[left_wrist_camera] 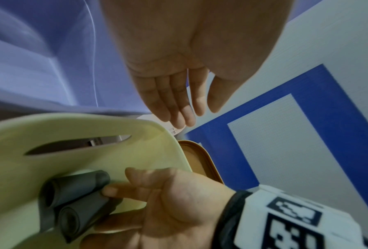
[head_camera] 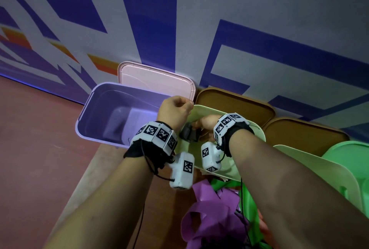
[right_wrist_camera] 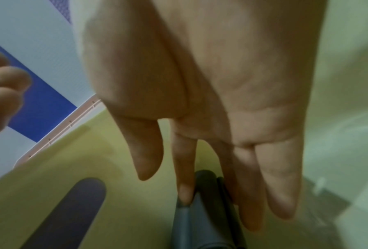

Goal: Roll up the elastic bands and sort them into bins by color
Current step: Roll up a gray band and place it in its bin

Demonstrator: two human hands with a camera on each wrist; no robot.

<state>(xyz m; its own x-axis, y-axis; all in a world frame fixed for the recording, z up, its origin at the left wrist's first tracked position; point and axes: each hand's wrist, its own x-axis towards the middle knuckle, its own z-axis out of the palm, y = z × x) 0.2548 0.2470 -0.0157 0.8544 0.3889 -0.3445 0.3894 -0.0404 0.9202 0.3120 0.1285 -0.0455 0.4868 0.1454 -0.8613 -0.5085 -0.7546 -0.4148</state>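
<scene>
Reaching into the yellow bin point(head_camera: 229, 171), the right hand point(head_camera: 206, 124) had straight fingers point(right_wrist_camera: 186, 168) laid on the rolled grey band point(left_wrist_camera: 72, 200), which lay against the bin's wall near the handle slot point(left_wrist_camera: 78, 144). Left hand point(head_camera: 174, 110) hovered above the rim between the yellow bin and the purple bin point(head_camera: 95, 113), fingers loose, holding nothing, apart from the band.
</scene>
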